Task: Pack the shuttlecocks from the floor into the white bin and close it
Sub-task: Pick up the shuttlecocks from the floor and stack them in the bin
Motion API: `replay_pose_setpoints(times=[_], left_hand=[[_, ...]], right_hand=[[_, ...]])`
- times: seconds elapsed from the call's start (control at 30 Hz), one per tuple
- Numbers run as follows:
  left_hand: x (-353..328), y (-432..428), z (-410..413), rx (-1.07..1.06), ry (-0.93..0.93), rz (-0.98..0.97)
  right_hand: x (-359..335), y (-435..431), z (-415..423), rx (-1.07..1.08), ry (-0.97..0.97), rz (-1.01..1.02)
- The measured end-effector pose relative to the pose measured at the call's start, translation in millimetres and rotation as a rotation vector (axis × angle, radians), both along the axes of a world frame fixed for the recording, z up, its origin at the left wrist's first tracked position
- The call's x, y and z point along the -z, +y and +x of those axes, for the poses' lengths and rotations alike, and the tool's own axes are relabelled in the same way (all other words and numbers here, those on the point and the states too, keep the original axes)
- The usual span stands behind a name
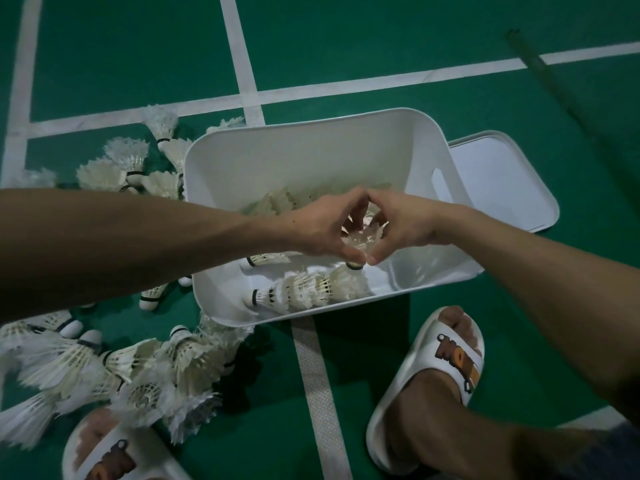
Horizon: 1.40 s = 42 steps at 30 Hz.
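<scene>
Fingers (curled) around shuttlecock over bin

The shuttlecock is mostly hidden (by 2 hands).

From the head camera I see my left hand and right hand meeting over the open white bin, the fingers of both curled round a nested stack of shuttlecocks. More nested rows lie on the bin's bottom near its front wall, and the lid lies flat on the green court floor just beside the bin's right wall. A loose pile of shuttlecocks spreads over the floor left of the bin, and a white slide sandal with a foot in it stands near the bin's front right corner.
</scene>
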State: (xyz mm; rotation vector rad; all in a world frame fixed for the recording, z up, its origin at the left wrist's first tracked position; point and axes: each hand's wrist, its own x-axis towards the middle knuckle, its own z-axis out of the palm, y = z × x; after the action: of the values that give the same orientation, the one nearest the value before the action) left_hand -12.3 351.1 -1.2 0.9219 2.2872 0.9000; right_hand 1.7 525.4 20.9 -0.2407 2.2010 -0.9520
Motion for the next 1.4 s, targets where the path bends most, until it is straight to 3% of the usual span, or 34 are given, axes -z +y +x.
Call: replay_pose_setpoints(times=[0.23, 0.47, 0.57, 0.7, 0.9, 1.17, 1.4], left_hand=[[4.8, 5.4, -0.9, -0.060, 0.061, -0.033], [7.1, 8.9, -1.0, -0.150, -0.178, 0.091], [9.5, 8.6, -2.1, -0.174, -0.212, 0.098], [14.6, 4.2, -4.6, 0.140, 0.033, -0.144], [22.9, -0.8, 1.2, 0.573, 0.011, -0.358], [24.2, -9.9, -4.2, 0.630, 0.028, -0.450], [21.6, -6.0, -2.6, 0.673, 0.012, -0.524]], right_hand=[[7.0, 4.8, -1.9, -0.044, 0.051, 0.053], [7.8, 9.9, -1.1, -0.019, 0.042, 0.130], [5.8, 17.2, -5.0, -0.082, 0.043, 0.260], [9.0, 25.3, -7.4, -0.202, 0.022, 0.478], [7.8, 18.3, -4.4, -0.294, 0.050, 0.495], [8.8, 11.3, 3.2, -0.255, -0.049, 0.532], [13.4, 9.9, 7.0, -0.252, 0.041, 0.499]])
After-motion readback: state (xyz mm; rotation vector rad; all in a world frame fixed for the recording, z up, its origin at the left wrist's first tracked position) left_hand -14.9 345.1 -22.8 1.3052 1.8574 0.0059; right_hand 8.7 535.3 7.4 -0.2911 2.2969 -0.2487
